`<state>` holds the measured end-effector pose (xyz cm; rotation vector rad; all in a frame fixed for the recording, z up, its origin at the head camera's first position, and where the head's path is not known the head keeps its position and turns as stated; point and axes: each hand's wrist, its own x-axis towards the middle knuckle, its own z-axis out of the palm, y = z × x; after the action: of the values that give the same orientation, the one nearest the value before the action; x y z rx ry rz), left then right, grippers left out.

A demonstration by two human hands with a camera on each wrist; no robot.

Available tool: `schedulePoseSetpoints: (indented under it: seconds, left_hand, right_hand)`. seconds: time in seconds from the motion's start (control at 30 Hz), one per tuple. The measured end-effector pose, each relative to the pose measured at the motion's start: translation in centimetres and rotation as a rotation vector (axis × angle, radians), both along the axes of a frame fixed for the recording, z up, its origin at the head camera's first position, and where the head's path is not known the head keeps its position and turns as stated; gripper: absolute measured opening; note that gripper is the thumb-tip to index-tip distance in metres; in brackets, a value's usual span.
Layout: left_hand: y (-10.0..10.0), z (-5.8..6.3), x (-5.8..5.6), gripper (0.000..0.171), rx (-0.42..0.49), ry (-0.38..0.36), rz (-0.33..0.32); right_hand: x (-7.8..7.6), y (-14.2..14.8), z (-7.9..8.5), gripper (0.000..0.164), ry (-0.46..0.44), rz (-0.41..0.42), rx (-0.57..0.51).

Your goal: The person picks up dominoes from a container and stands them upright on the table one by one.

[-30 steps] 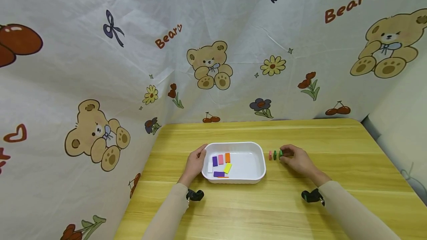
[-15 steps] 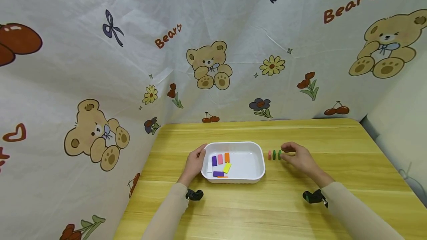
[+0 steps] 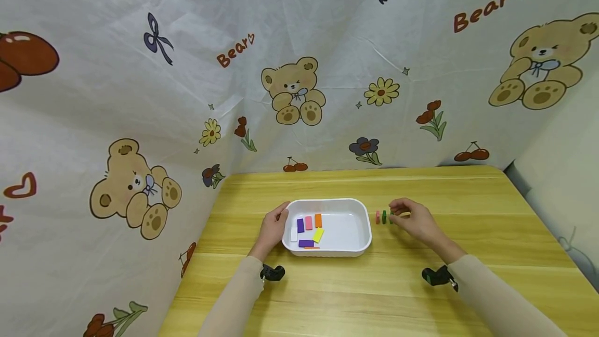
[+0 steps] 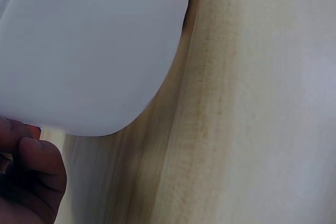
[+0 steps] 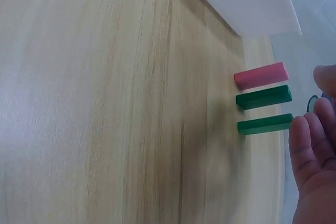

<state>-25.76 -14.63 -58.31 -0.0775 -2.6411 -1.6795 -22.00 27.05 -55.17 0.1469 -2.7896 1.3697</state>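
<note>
My left hand (image 3: 272,228) grips the left rim of a white plastic tray (image 3: 360,247), thumb on the rim; in the left wrist view curled fingers (image 4: 44,161) show beside its edge. To the right of the tray, a pink block (image 5: 261,76) and two green blocks (image 5: 264,98) stand upright in a row with small gaps. Beside the outermost green block (image 5: 265,124) is my right hand (image 3: 418,221), with fingers fairly straight and tips by the block's top. Whether they touch it I cannot tell.
Inside the tray's left half lie several flat blocks: white (image 3: 294,234), purple (image 3: 300,225), pink (image 3: 309,223), orange (image 3: 318,220) and yellow (image 3: 318,235) among them. A wooden table (image 3: 341,295) carries everything. Bear-printed cloth (image 3: 337,40) hangs behind and to the left.
My right hand drew slightly back right from the outermost green block, then came left to it again. That block stands in the row throughout. The left hand and tray keep their place.
</note>
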Motion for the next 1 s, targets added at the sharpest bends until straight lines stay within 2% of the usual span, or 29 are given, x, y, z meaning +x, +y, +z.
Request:
schedulePoseSetpoints:
  seconds: [0.2, 0.43, 0.83, 1.0]
  left_hand:
    - [-0.1, -0.1, -0.2, 0.041, -0.004, -0.005, 0.005]
    - [-0.1, -0.2, -0.2, 0.042, -0.004, -0.02, 0.003]
    - [0.0, -0.2, -0.1, 0.042, -0.012, 0.009, -0.004]
    - [-0.1, -0.3, -0.2, 0.042, -0.003, -0.001, 0.001]
  right_hand:
    - [-0.1, -0.8, 0.5, 0.037, -0.028, 0.017, -0.02]
    - [-0.3, -1.8, 0.7, 0.035, -0.01, 0.038, -0.015]
    - [-0.7, -3.6, 1.0, 0.031, 0.027, 0.098, -0.075]
    - [-0.7, -4.4, 0.9, 0.031, 0.002, 0.109, -0.087]
